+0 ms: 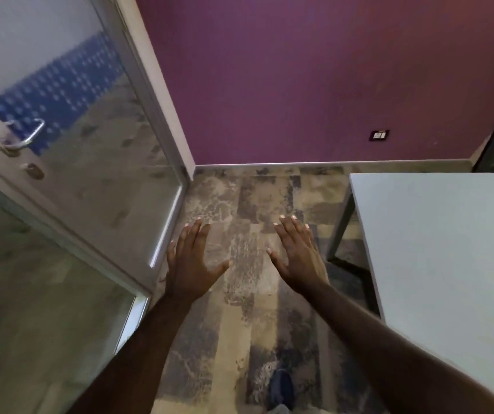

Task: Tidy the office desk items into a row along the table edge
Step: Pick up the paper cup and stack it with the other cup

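Two hands are in view, both stretched forward over the carpeted floor [254,264] at the centre of the frame, backs up. The left hand [190,264] sits left of centre; the right hand [301,258] sits just right of centre. The two hands are apart, with bare carpet showing between them.

Fingers [193,234] of the left hand: straight, held close together, thumb spread wide toward the right. Fingers of the right hand: straight, slightly fanned, thumb spread toward the left. Neither hand holds or touches anything.

One bench [448,249] is visible, a pale grey top occupying the right side of the frame, with one dark metal leg [341,228] showing at its left corner. The right forearm passes in front of the bench's near left edge. No office desk items can be seen on the part of the bench that shows; the rest of the top runs out of the frame to the right.

One glass door [84,150] with a pale frame stands in the left half of the frame, carrying one metal lever handle [23,135] at upper left. One purple wall [299,79] fills the top centre, with one dark socket plate [379,135] low on it. One dark shoe [281,386] shows at the bottom centre.
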`<act>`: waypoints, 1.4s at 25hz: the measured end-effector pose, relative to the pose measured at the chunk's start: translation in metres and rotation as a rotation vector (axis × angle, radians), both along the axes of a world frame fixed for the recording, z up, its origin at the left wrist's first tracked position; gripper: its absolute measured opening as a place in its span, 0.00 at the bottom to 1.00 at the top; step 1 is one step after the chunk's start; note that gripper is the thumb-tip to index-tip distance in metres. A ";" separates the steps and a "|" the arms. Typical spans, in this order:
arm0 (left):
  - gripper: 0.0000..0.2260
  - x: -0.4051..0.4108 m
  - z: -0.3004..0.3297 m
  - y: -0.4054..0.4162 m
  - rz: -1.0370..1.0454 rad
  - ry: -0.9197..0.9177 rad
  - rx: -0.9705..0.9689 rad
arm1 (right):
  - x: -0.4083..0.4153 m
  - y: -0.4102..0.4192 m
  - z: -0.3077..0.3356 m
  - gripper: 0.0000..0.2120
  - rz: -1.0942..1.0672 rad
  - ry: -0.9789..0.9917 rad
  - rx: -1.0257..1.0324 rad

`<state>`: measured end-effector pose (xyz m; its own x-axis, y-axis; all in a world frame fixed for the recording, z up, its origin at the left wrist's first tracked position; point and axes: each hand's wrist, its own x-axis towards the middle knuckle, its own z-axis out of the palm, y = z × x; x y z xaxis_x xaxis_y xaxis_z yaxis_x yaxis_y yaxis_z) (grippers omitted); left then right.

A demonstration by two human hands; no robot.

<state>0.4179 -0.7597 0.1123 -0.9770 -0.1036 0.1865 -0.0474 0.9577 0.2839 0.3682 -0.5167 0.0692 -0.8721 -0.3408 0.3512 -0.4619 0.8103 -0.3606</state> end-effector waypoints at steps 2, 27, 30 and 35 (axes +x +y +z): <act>0.42 -0.053 0.006 0.001 -0.040 0.007 0.004 | -0.043 -0.001 0.007 0.30 -0.045 -0.013 -0.018; 0.40 -0.739 -0.003 0.106 -0.732 -0.017 -0.163 | -0.573 0.093 -0.002 0.30 -0.720 -0.054 -0.077; 0.40 -0.810 -0.008 0.166 -0.803 -0.030 -0.170 | -0.632 0.153 -0.010 0.29 -0.796 -0.062 -0.108; 0.40 -0.912 -0.004 0.272 -0.942 -0.020 -0.174 | -0.707 0.235 -0.006 0.29 -0.881 -0.101 -0.038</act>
